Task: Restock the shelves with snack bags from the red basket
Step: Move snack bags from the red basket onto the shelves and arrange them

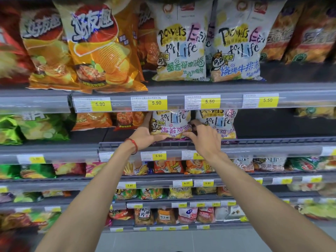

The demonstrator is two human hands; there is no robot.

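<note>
A white snack bag (170,122) with purple lettering stands upright on the second shelf (254,141), just behind its grey rail. My left hand (145,136), a red cord on its wrist, grips the bag's lower left corner. My right hand (203,138) pinches the bag's lower right edge. A second bag of the same kind (221,122) stands right beside it on the right. The red basket is out of view.
Orange chip bags (101,50) and white bags (181,42) fill the top shelf. Green bags (34,127) sit left on the second shelf, whose right part (272,124) is dark and bare. Lower shelves hold several small snack bags. Yellow price tags line the shelf edges.
</note>
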